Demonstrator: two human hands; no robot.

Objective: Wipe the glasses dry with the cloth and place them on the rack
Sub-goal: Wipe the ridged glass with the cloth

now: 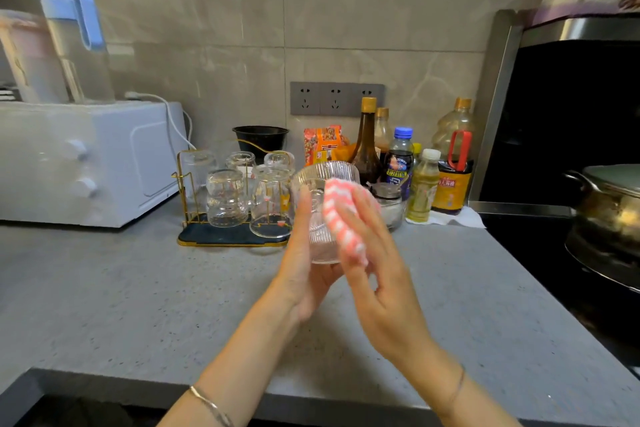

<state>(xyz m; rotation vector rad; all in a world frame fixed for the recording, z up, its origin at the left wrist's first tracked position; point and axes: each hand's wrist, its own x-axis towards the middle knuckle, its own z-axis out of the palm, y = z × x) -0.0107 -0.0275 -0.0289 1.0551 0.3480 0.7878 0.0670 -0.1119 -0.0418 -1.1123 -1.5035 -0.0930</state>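
Hands meet above the counter (138, 288): left hand (304, 263) grips the glass (313, 218), mouth up — right hand (377, 270) presses the cloth (341, 218) against its side, fingers straight. Rack (221, 237) stands beyond, leftward — nearer the left hand.

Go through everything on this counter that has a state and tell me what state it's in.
Ribbed clear glass: mouth up, held in the left hand.
Pink-and-white striped cloth: pressed on the glass's side by the right hand.
Gold wire rack: holds five clear glasses, upside down.
Grey wall sockets: nothing plugged in.
Steel pot: lid on.
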